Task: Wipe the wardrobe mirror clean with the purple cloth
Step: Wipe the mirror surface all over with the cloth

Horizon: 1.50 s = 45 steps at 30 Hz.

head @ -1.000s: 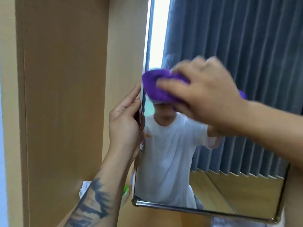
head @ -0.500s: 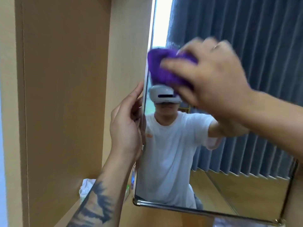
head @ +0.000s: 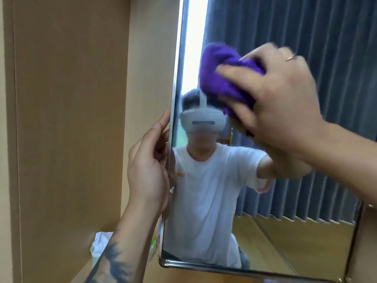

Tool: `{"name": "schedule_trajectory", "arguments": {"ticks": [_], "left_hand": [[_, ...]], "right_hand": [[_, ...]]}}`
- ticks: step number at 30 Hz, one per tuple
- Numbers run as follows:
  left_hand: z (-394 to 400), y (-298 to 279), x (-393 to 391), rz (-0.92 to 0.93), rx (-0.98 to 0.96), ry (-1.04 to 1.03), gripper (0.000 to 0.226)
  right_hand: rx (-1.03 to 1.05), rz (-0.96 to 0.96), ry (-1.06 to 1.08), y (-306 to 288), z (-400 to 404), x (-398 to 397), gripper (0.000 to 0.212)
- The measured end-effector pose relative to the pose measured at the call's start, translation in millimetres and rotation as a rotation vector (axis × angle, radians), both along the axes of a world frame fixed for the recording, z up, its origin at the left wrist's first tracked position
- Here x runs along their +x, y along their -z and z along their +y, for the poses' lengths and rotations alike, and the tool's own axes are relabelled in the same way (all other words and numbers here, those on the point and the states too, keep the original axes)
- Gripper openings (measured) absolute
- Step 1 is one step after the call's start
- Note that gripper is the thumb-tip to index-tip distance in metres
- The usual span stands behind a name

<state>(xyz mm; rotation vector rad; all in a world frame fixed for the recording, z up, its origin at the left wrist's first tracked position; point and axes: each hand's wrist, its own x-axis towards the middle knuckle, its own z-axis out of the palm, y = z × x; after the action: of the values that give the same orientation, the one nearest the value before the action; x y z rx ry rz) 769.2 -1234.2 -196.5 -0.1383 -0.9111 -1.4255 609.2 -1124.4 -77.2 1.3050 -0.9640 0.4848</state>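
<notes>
Fuzzy purple cloth [head: 221, 78], glossy metal-edged mirror [head: 265, 221], matt wood wardrobe [head: 67, 119].

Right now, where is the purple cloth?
In the head view, the cloth is bunched under the right hand, against the upper left part of the mirror, near its left edge.

A dark tattoo [head: 116, 262] is seen on the bare left forearm. A thin ring [head: 290, 57] is worn on a finger of the right hand [head: 285, 103]. No sleeves are seen on either arm.
</notes>
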Motion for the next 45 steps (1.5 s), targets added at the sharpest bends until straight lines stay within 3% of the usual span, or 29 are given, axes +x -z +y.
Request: {"name": "schedule_trajectory", "arguments": {"ticks": [2, 6, 9, 13, 15, 20, 23, 25, 27, 30, 35, 38, 40, 43, 45], "left_hand": [[2, 0, 0, 0.002, -0.004, -0.02, 0.031], [6, -2, -1, -0.027, 0.01, -0.053, 0.03], [7, -3, -2, -0.045, 0.024, -0.083, 0.029], [6, -4, -1, -0.082, 0.062, -0.086, 0.028], [6, -3, 0, -0.076, 0.068, -0.111, 0.029], [6, -2, -1, -0.047, 0.048, -0.08, 0.033], [7, -1, -1, -0.074, 0.057, -0.085, 0.034], [8, 0, -2, -0.081, 0.066, -0.075, 0.034], [7, 2, -1, -0.09, 0.058, -0.064, 0.033], [9, 5, 3, -0.108, 0.042, -0.069, 0.033], [11, 5, 4, -0.09, 0.052, -0.066, 0.032], [11, 7, 4, -0.081, 0.049, -0.057, 0.032], [10, 9, 3, -0.082, 0.04, -0.063, 0.03], [9, 11, 3, -0.095, 0.041, -0.057, 0.03], [7, 11, 5, -0.094, 0.031, -0.053, 0.032]], "right_hand": [[0.0, -0.083, -0.024, 15, -1, 0, 0.043], [0.235, 0.238, -0.032, 103, 3, -1, 0.029], [0.303, 0.337, 0.001, 101, 7, -7, 0.026], [0.055, 0.078, 0.009, 33, 2, -4, 0.034], [0.025, -0.055, -0.008, 28, 0, -1, 0.039], [0.245, 0.167, -0.002, 112, 8, -1, 0.028], [0.296, 0.274, 0.016, 107, 15, -10, 0.025], [0.21, 0.224, 0.02, 76, 11, -11, 0.029], [0.101, 0.052, 0.009, 45, 9, -10, 0.036], [0.052, -0.113, -0.054, 50, 5, -6, 0.04], [0.275, 0.255, -0.054, 131, 6, -2, 0.025], [0.327, 0.375, -0.021, 119, 10, -5, 0.025], [0.237, 0.274, -0.021, 97, 7, -1, 0.029], [0.169, -0.089, -0.089, 78, 0, 8, 0.065], [0.132, -0.232, -0.094, 90, -6, 16, 0.077]]}}
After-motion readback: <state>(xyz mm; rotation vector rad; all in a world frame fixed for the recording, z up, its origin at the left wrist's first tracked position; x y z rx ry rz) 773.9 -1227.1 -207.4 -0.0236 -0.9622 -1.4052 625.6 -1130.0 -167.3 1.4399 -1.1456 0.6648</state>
